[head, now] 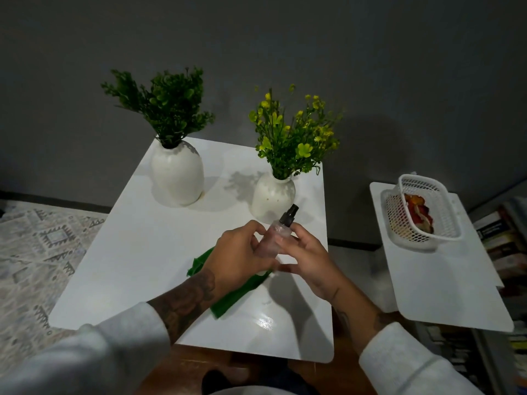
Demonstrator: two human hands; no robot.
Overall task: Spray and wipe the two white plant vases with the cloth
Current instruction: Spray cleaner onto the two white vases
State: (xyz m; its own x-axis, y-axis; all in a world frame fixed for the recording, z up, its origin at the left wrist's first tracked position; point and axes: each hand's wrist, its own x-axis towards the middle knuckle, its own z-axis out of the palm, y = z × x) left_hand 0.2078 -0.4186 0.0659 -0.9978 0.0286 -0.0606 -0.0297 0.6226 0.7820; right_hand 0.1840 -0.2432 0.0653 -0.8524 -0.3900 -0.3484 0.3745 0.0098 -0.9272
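As hands (242, 252) (305, 256) hold one bottle (274, 238), two vases (177, 172) (272, 196).

Both hands are meeting above the table (142, 252), toward its right edge. The left hand (239, 249) is showing its back, fingers curling round the spray bottle (274, 238) from the left. The right hand (306, 262) is gripping it from the right, fingertips wrapping the upper body. Both forearms are angling in over the near edge, bare and tattooed, pale sleeves bunching near the elbows.
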